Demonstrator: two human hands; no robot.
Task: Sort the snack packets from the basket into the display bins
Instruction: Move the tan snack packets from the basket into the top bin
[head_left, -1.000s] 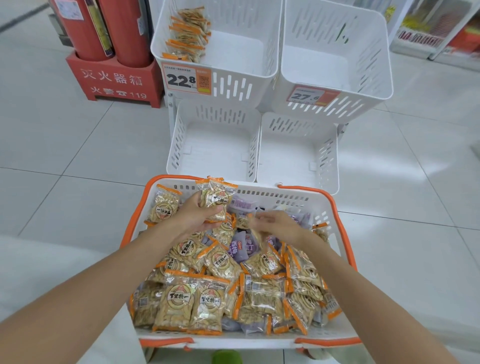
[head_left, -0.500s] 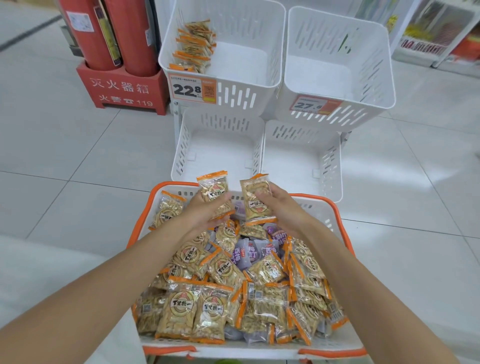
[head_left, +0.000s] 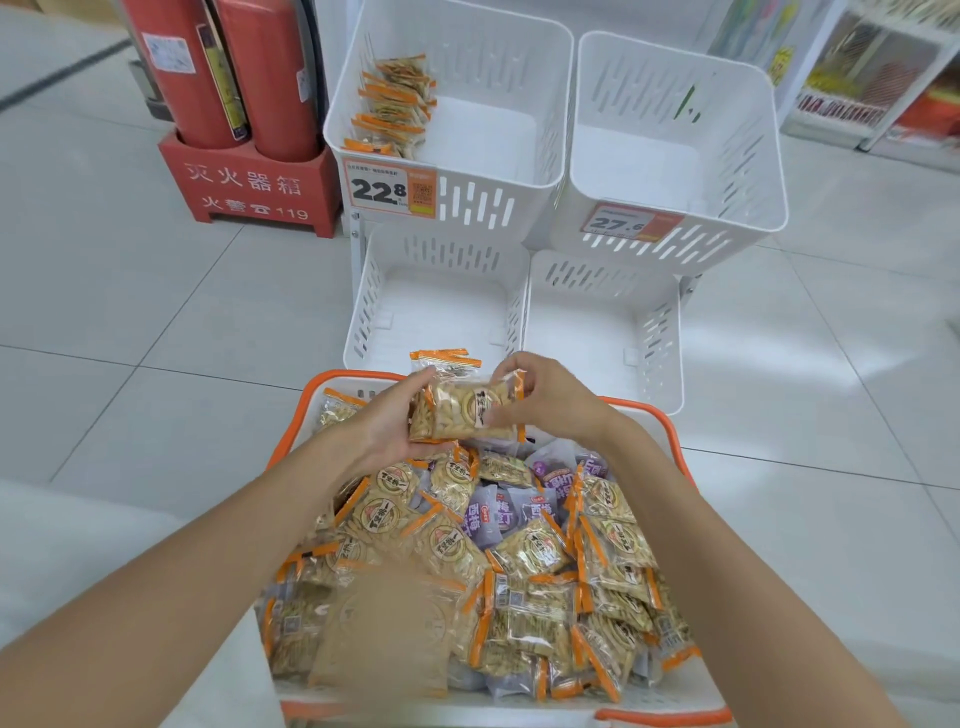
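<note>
A white basket with an orange rim (head_left: 670, 431) sits in front of me, heaped with orange-edged snack packets (head_left: 530, 545) and a few purple ones (head_left: 498, 514). Above its far end, my left hand (head_left: 395, 421) and my right hand (head_left: 550, 400) meet. Together they hold a small stack of orange-edged packets (head_left: 462, 405); my left grips it from below, my right pinches its right end. Beyond stand four white display bins. The upper left bin (head_left: 524, 156), tagged 22.8, holds a row of the same orange packets (head_left: 395, 104).
The upper right bin (head_left: 727, 171), tagged 27.6, and the two lower bins (head_left: 441, 306) (head_left: 602, 317) hold nothing. Two red fire extinguishers (head_left: 223, 67) stand in a red box (head_left: 249, 187) at the left. Shelving (head_left: 878, 78) is at the far right. Pale floor tiles surround everything.
Both hands rose from the pile, each with an orange packet. They have now come together, and the packets are stacked in one bundle between them.
</note>
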